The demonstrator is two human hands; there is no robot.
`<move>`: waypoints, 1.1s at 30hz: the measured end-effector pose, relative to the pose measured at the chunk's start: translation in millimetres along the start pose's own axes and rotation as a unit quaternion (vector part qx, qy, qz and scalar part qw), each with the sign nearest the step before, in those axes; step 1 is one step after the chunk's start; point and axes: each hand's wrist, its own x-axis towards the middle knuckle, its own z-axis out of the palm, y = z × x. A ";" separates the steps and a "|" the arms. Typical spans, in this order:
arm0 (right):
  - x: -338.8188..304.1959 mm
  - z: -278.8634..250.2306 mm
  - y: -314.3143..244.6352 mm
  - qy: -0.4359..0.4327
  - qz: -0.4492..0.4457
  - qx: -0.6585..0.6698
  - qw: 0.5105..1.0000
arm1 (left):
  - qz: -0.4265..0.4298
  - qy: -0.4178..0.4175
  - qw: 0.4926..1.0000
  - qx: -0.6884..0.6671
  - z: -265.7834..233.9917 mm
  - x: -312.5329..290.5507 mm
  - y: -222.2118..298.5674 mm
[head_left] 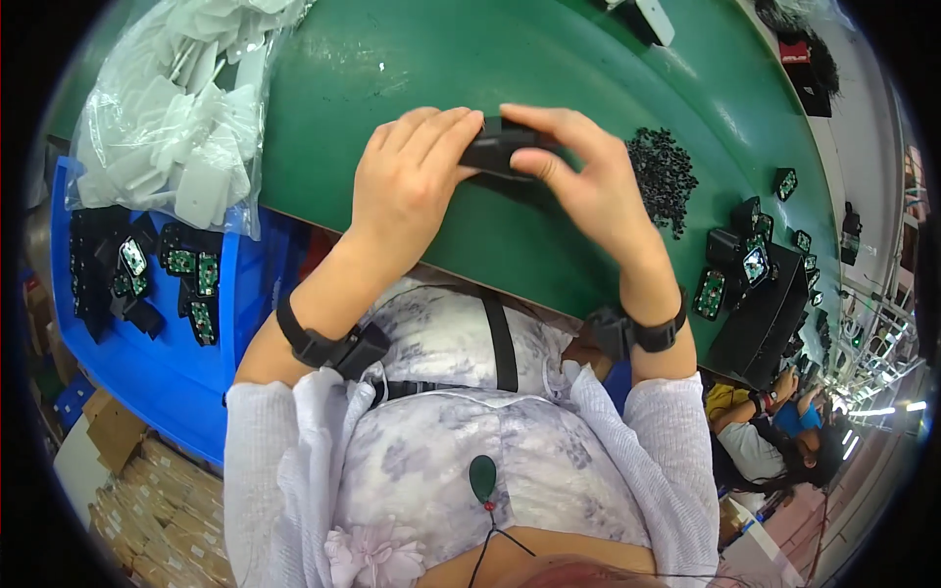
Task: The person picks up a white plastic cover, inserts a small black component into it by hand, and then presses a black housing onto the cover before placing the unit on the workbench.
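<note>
A black plastic housing (500,147) is held between both hands just above the green tabletop. My left hand (407,186) is closed on its left end, with the fingers bent over the top. From the other side, my right hand (593,171) grips it between thumb and forefinger. Much of the housing is covered by the fingers, so its inside cannot be made out. Close to the right hand lies a pile of small black parts (664,178).
At left, a blue bin (147,377) holds black housings with green circuit boards (204,274). A clear bag of white plastic pieces (211,181) overhangs it. More circuit-board units (710,292) stand by a black box (760,328) at right. Other people (769,446) sit beyond.
</note>
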 end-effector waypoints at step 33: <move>-34.3 14.8 -11.1 0.069 -0.020 0.133 0.988 | 0.111 0.032 0.993 -0.014 -8.5 1.3 7.4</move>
